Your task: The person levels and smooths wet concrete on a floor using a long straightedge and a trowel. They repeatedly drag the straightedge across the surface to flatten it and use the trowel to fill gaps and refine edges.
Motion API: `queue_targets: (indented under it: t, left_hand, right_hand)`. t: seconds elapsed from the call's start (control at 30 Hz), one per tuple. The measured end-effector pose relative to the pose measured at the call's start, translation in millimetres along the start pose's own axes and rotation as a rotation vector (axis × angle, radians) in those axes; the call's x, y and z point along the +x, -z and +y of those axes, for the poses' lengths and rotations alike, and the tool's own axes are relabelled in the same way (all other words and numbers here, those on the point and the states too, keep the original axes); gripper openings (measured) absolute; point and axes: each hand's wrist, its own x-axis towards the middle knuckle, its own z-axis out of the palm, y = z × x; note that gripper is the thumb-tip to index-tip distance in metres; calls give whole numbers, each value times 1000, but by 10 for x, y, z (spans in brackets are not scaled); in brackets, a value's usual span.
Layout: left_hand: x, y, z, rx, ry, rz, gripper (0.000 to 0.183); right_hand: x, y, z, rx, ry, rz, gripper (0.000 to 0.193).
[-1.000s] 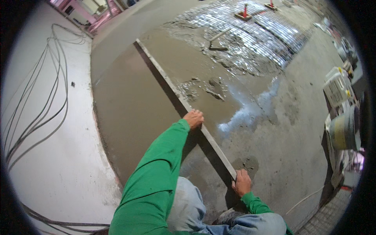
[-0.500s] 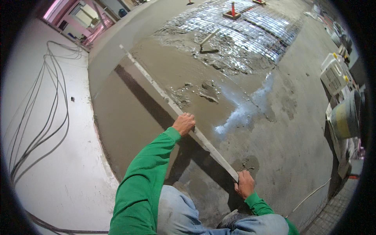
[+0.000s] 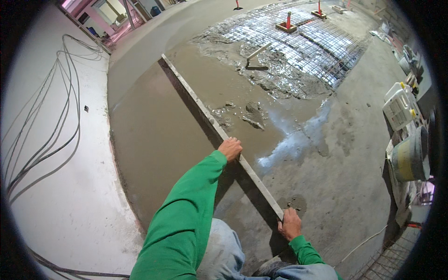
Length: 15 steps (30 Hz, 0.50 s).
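A long, thin screed board [image 3: 202, 107] slants over wet grey concrete [image 3: 154, 135], from the far left down toward my knees. Around its middle, my left hand [image 3: 231, 149] is closed with the fingers over the top edge. At the near end my right hand [image 3: 291, 224] grips the board. A dark shadow runs along its left side, and its far end seems close to the concrete. Left of the board the surface looks smooth; on the right lie rough lumps of concrete [image 3: 253, 116].
Wire mesh [image 3: 322, 46] spreads at the back, with a red stake [image 3: 288, 21] in a wooden frame. A pale-handled tool [image 3: 258, 52] sits in the concrete. Cables [image 3: 70, 102] hang along the white wall [image 3: 98, 186]. A bucket [image 3: 409, 154] and white jug [image 3: 399, 107] stand right.
The board's far end has shifted right and come down closer to the concrete. My left hand has moved slightly right with it, while my right hand stays nearly in place.
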Motion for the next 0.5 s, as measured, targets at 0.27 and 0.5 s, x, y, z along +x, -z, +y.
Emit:
queue_targets:
  t: [0.27, 0.5]
  left_hand:
    - [-89, 167, 133, -78, 55, 19, 12]
    - [-76, 147, 53, -50, 50, 54, 11]
  right_hand:
    - [-92, -20, 7, -5, 4, -26, 49]
    - [-26, 97, -115, 7, 5, 43, 43]
